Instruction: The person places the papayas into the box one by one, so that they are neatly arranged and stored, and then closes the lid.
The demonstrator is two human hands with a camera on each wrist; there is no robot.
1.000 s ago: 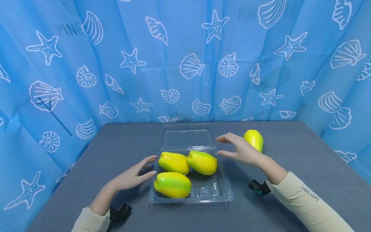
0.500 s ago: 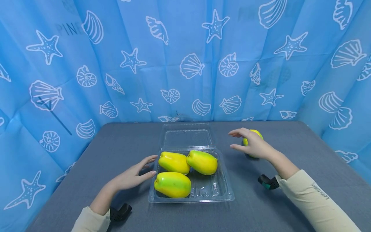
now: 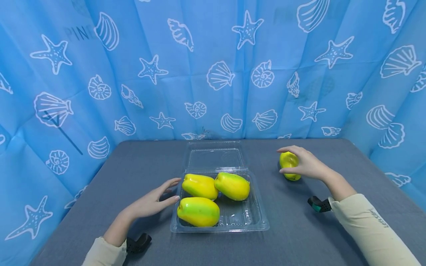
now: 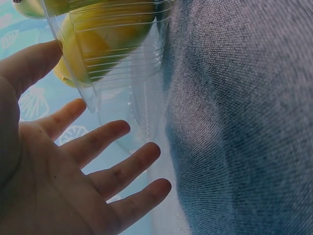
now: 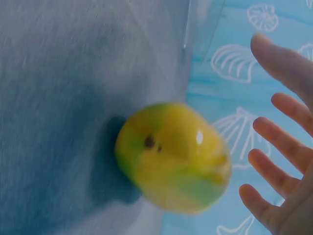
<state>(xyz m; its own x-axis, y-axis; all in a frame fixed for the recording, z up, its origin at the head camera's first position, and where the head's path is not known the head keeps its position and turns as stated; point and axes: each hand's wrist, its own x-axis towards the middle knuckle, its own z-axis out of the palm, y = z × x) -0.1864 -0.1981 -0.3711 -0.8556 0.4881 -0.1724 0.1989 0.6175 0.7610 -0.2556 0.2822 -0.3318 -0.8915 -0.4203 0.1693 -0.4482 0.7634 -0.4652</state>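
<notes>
A clear plastic clamshell box (image 3: 257, 210) lies with its lid (image 3: 214, 159) folded back. In it sit three yellow-green papayas: one at the back left (image 3: 199, 186), one at the back right (image 3: 232, 186) and one at the front left (image 3: 198, 212). My left hand (image 3: 151, 201) is beside the box's left side, fingers spread; in the left wrist view the thumb and index finger touch or nearly touch its rim. Another papaya (image 5: 171, 156) lies on the table to the right. Over it hovers my right hand (image 3: 309, 164), fingers apart and holding nothing; the right wrist view shows a gap between them.
Grey cloth covers the table (image 3: 229, 251). Behind it hangs a blue curtain (image 3: 186, 81) with white shells and starfish. Black wrist devices sit under the left wrist (image 3: 139, 244) and the right wrist (image 3: 319, 204).
My right hand has moved rightward from the box's right side to above the separate papaya. The left hand and the papayas in the box have stayed put.
</notes>
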